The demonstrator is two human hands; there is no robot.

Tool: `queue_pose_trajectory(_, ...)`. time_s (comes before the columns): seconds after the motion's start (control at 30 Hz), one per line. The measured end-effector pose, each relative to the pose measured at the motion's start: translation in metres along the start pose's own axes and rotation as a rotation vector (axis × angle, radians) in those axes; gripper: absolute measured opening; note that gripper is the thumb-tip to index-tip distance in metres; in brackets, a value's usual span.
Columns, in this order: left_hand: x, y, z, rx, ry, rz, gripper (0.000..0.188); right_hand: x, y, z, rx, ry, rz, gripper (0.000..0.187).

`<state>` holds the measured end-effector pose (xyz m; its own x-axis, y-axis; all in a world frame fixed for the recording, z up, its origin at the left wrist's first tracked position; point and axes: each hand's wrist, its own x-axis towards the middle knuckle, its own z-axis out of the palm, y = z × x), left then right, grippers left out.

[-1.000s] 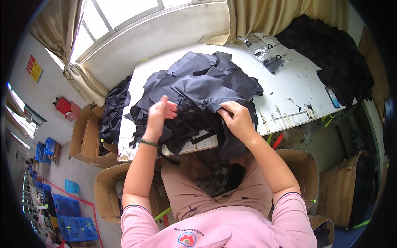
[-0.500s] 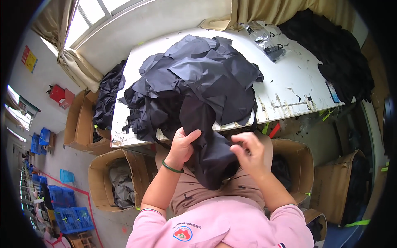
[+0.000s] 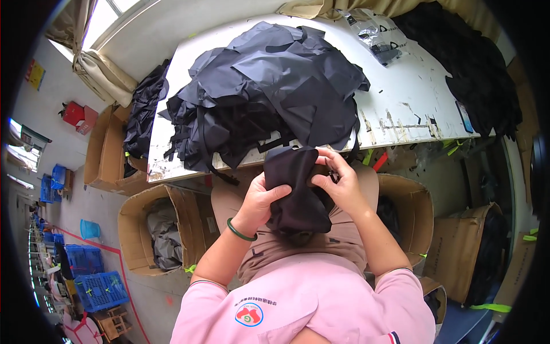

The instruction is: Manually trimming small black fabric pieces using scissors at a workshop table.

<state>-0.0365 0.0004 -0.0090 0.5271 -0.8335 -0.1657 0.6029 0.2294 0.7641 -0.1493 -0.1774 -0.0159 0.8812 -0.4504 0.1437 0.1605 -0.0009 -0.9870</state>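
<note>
A piece of black fabric, folded and with a smooth matte face, hangs over my lap between both hands. My left hand is closed on its left side, thumb lying on top and fingers behind the cloth. At the upper right edge, my right hand pinches the cloth between thumb and fingers. Something small and dark shows by the right fingers, too unclear to name. Just beyond the hands, a large heap of dark grey and black fabric pieces lies on the table, straps dangling over its front edge.
The white worn table carries a clear plastic bag, a phone and more black fabric. Cardboard boxes stand left and right of my legs, with cloth inside. Blue crates sit farther left.
My right hand, apart from the fabric before, has come up to its upper edge and grips it. The cloth is lifted clear of the heap and held more upright.
</note>
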Motion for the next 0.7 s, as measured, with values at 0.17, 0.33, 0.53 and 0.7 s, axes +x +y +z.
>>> queue_pose_trajectory(0.17, 0.0, -0.006, 0.0, -0.116, -0.04, -0.042, 0.038, -0.011, 0.0, 0.004, 0.295, -0.17, 0.32, 0.029)
queue_pose_trajectory(0.33, -0.004, -0.019, -0.016, -0.173, -0.099, -0.206, 0.039, -0.01, -0.017, -0.013, 0.217, 0.035, 0.206, 0.011)
queue_pose_trajectory(0.53, -0.003, -0.032, -0.026, 0.271, -0.071, -0.035, 0.033, -0.01, -0.037, -0.013, -0.244, 0.158, -0.109, 0.019)
queue_pose_trajectory(0.7, 0.003, 0.002, -0.008, 0.382, -0.062, 0.342, 0.019, -0.01, -0.042, -0.021, -0.55, 0.243, -0.17, 0.025)
